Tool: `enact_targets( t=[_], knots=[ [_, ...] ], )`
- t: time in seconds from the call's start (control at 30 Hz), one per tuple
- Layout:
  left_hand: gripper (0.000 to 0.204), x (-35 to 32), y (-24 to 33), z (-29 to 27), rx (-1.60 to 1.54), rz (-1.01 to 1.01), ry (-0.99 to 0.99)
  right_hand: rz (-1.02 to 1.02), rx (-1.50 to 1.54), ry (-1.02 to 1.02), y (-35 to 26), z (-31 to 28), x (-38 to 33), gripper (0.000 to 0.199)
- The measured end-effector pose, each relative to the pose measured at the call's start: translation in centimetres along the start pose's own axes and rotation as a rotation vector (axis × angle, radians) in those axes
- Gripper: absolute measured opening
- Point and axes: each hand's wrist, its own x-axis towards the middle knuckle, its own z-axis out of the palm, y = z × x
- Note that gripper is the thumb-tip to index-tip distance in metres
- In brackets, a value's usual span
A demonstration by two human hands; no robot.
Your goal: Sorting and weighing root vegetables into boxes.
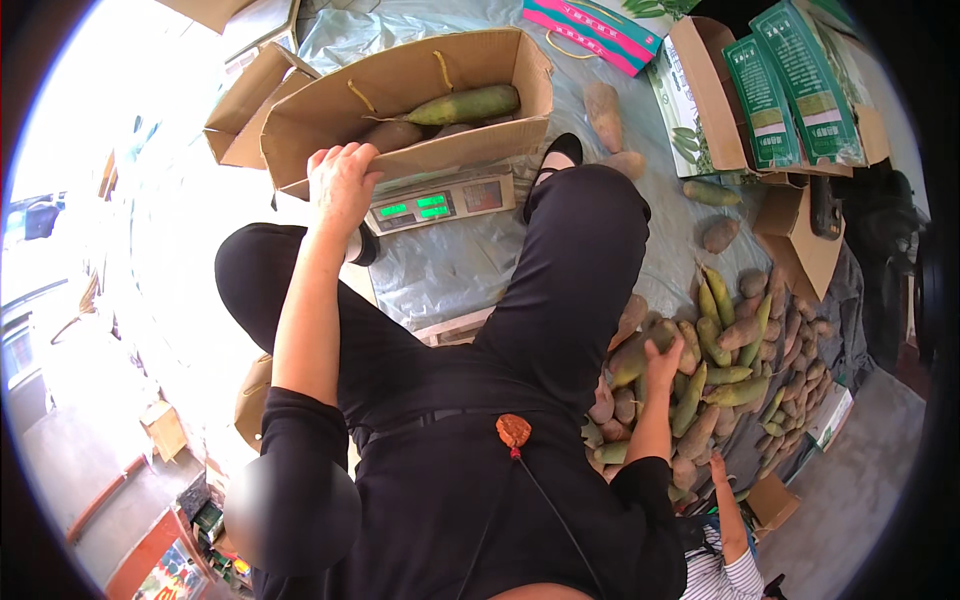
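Observation:
A long, open cardboard box (420,160) with yellow cord loops rests on a digital scale (440,205) with a lit green display. Inside lies a green radish (465,105), with darker, partly hidden roots beside it. The fingers of my left hand (342,185) curl over the box's near rim at its left end. To my right, my right hand (662,368) reaches down into a pile of radishes, its fingers bent round a thick green radish (630,358). The hand covers part of that radish. Slimmer green radishes (715,340) and brownish roots (740,333) lie around it.
Plastic sheeting (415,285) covers the floor ahead. At the far right, a carton (710,95) holds green printed boxes (795,90). Loose roots (603,115) lie beyond my right knee. Another person's arm (732,510) reaches toward the pile from the lower right.

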Motion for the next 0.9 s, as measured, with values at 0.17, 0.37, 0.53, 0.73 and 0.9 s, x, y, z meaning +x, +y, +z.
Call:
enact_targets(
  t=[0.17,0.37,0.53,0.73,0.9],
  knots=[
    [0.018,0.2,-0.3,0.4,-0.013,0.009,0.024,-0.433,0.109,0.048,-15.3,-0.1,6.1,0.060],
    [0.019,0.1,-0.2,0.3,-0.031,0.007,0.044,-0.862,0.272,-0.090,-38.0,1.6,5.9,0.058],
    [0.020,-0.1,-0.3,0.2,-0.030,0.012,0.066,-1.269,0.302,-0.276,-49.3,8.3,3.2,0.044],
    [0.021,-0.3,-0.1,0.1,-0.042,0.021,0.076,-1.258,-0.096,-0.447,-52.9,18.4,0.4,0.054],
    [0.023,0.2,0.1,0.6,-0.026,0.024,0.021,-1.105,-0.197,-0.532,-51.0,20.7,2.0,0.045]
  ],
)
